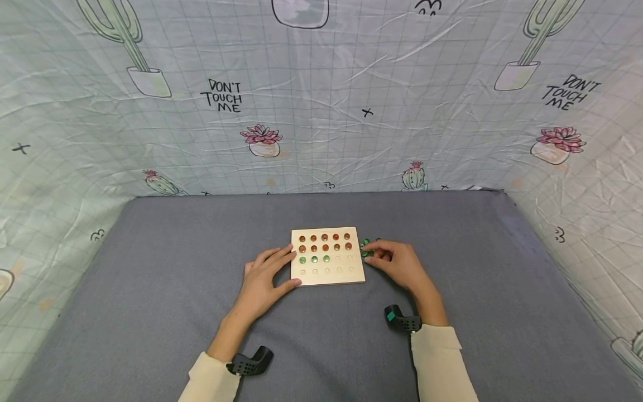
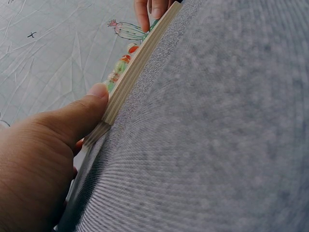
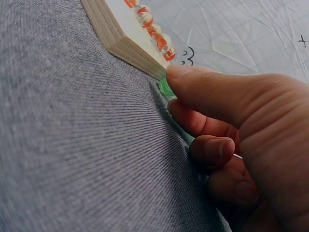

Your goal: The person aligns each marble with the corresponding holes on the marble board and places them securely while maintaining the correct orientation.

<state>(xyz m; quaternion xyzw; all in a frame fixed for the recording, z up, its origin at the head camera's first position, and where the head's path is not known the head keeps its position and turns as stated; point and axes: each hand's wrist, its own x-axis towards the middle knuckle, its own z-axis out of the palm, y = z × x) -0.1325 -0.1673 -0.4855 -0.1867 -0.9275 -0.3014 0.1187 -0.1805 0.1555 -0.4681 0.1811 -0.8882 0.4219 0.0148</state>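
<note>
Wooden board (image 1: pixel 334 278) flat on grey counter (image 1: pixel 321 340). Upper two rows: ten red marbles (image 1: pixel 325 237); third: three green marbles (image 1: pixel 314 259). Left hand (image 1: pixel 263 285): grip apart, fingers along board edge. Right hand (image 1: pixel 402 265) at loose green pile (image 1: pixel 366 243); cannot tell if pinching. Wrist views alone show layered sides.

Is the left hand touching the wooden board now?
Touching. In the left wrist view, the left hand has its thumb against the wooden board.

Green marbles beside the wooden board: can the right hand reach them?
Very likely yes: the right hand is right by the green marbles, beside the wooden board, with nothing visible between.
</note>
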